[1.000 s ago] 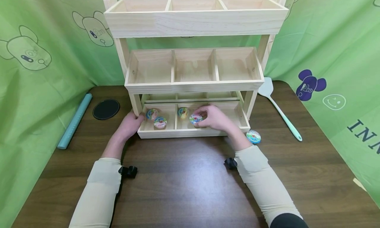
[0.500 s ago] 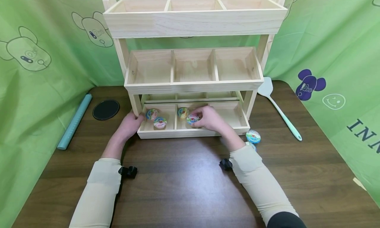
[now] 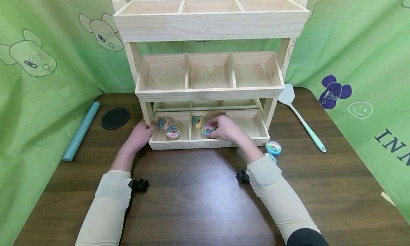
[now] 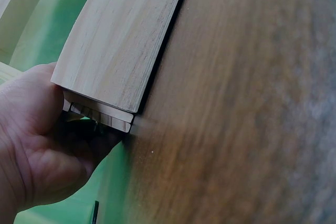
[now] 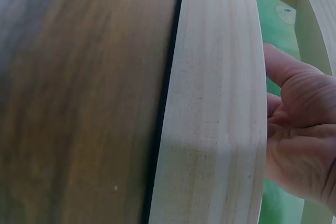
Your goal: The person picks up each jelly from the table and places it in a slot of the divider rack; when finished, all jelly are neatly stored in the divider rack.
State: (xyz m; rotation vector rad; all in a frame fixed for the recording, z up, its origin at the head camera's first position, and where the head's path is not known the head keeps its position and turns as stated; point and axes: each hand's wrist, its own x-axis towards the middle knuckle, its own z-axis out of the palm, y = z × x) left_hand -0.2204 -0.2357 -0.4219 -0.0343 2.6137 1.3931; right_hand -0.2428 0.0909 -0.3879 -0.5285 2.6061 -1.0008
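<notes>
In the head view, a three-tier wooden rack stands at the back of the table. My left hand grips the left end of its bottom tray; the left wrist view shows the thumb by the rim and the fingers partly hidden past the corner. Inside the middle bottom compartment, my right hand pinches a small round cup with a colourful lid, like a jelly cup. Just left of it is a yellowish jelly cup. Two pinkish cups, an upper one and a lower one, sit in the left compartment.
Right of the tray, a blue-lidded cup lies on the table, with another cup partly behind the right sleeve. A pale spatula lies further right. At left are a black disc and a blue roll.
My right hand has shifted slightly left with the jelly cup, towards the yellowish one, then stayed nearly still. Another cup came into view beside the right sleeve. My left hand has not moved.
</notes>
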